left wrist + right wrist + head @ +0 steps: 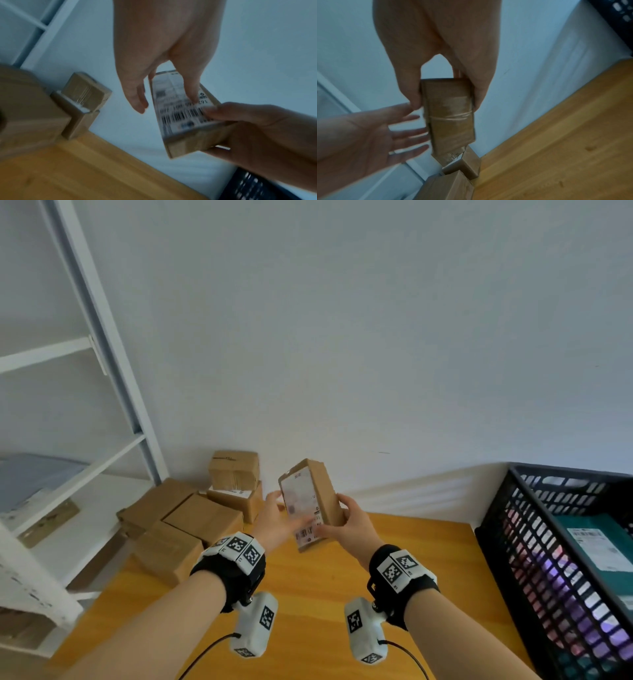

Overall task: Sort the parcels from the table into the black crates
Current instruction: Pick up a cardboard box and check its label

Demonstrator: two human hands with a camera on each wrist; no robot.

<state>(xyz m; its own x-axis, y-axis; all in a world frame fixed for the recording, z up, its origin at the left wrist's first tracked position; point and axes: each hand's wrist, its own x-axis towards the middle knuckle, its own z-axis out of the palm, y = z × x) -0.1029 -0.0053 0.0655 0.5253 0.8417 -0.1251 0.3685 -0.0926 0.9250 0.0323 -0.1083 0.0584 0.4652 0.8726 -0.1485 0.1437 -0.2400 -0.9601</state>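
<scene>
While right hand [349, 522] grips small parcel [310, 501] above table [394, 542] — left hand [274, 520] beside it, fingers straight, released.

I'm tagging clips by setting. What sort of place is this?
Probably a small parcel-sorting room: labelled cardboard parcels piled on a wooden table, a black crate holding a parcel, and white shelving.

Small brown cardboard parcel [310, 501] with white barcode label, tilted, held above the table [308, 594]. More brown parcels [185, 522] piled at table's far left. Black lattice crate [534, 542] at right, teal parcel [596, 546] inside.
</scene>
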